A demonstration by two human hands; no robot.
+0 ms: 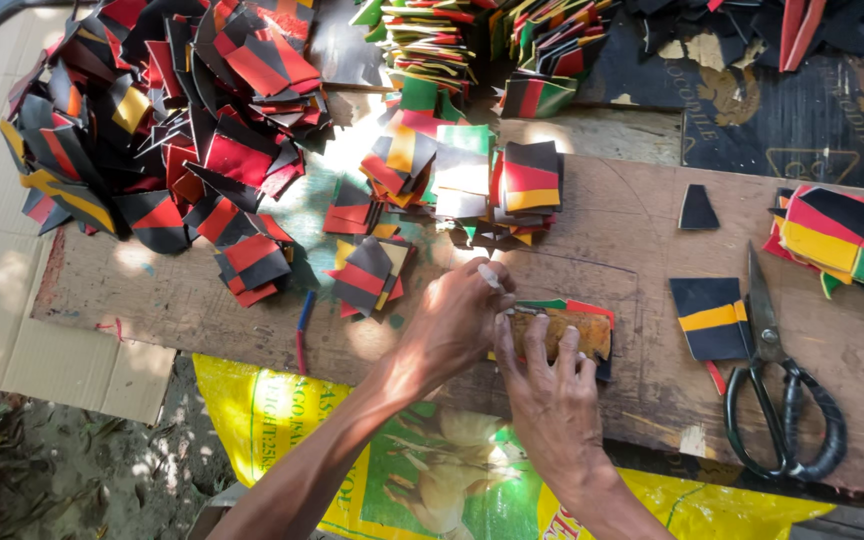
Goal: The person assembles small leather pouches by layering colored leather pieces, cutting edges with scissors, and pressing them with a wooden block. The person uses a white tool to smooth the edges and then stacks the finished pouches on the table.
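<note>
Right hand [552, 385] lies flat, fingers spread, pinning a brown template [564, 332] on the bench [612, 230]. Left hand [457, 320] pinches a white marker [490, 275]; tracing best hugs the edge.

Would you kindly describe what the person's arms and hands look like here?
Both forearms are bare, with no sleeves in view. The left hand and right hand wear no gloves, and no rings, watch or bracelets show. The nails look short.

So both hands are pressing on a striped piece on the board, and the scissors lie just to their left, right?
Not quite. The head view shows the scissors lying to the right of the hands, not the left. Both hands, left and right, do rest on the striped piece on the board.
</note>
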